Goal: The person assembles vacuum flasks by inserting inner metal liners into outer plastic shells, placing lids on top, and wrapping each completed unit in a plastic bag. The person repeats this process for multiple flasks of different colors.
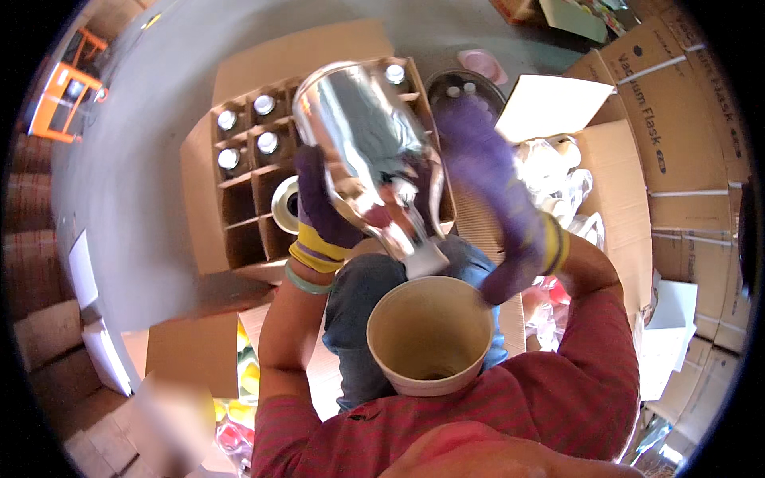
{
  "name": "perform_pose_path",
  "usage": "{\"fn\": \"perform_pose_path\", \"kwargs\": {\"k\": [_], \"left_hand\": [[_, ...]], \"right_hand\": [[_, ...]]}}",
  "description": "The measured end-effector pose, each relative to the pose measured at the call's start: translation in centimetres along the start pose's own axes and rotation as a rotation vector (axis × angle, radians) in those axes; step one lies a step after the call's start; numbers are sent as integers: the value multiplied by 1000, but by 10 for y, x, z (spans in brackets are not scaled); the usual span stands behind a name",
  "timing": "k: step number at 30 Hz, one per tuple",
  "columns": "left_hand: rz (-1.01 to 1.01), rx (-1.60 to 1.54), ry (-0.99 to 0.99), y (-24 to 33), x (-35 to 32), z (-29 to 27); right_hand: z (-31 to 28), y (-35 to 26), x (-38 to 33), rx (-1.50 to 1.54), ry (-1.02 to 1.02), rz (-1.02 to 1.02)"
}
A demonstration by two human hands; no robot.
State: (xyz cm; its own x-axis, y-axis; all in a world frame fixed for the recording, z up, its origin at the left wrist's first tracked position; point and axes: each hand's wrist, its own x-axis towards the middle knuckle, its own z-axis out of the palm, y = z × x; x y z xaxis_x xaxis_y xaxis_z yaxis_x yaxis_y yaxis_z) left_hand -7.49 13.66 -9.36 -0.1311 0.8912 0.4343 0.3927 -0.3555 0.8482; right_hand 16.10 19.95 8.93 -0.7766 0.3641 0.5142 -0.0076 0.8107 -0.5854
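My left hand (325, 203), in a purple and yellow glove, is closed on the side of a shiny silver vacuum flask liner (358, 131). The liner tilts over my lap, its narrow neck pointing toward me. Beside it is my right hand (494, 179), similarly gloved and blurred by motion; its fingers look stretched out and apart, with nothing visible in them. Between my thighs stands a cream, open-topped flask casing (430, 334), its mouth up. Past the liner sits a divided cardboard box (197, 209) with several silver-necked liners (267, 143) in its cells. A white ring-shaped part (285, 205) rests among the dividers.
At right, an open carton (629, 191) contains plastic-wrapped pale parts. Stacked cardboard boxes (673, 119) line the right side. A dark round tub (464, 89) and pink dish (483, 65) lie beyond. An orange trolley (60, 99) stands far left; a carton (191, 357) holds colourful parts.
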Motion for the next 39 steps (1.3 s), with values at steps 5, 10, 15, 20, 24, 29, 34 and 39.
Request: {"fn": "perform_pose_path", "kwargs": {"k": [5,10,15,20,24,29,34,39], "left_hand": [[-398,-754,-298,117,-9,-12],[-436,-580,-766,168,-38,-40],[-436,-590,-697,172,-81,-31],[-501,-661,-534,187,-94,-17],[-505,-779,-444,197,-107,-6],[-528,-801,-348,213,-111,10],[-377,-633,-310,218,-111,19],[-433,-763,-292,211,-109,16]], "right_hand": [[10,-1,-28,775,469,443],[4,-36,-65,800,104,451],[21,-62,-106,867,-22,576],[3,-81,-117,330,-230,445],[-11,-95,-99,112,-327,141],[-27,-114,-63,-49,-727,269],[-8,-145,-26,-491,-1129,473],[1,-107,-24,-167,-1272,292]]}}
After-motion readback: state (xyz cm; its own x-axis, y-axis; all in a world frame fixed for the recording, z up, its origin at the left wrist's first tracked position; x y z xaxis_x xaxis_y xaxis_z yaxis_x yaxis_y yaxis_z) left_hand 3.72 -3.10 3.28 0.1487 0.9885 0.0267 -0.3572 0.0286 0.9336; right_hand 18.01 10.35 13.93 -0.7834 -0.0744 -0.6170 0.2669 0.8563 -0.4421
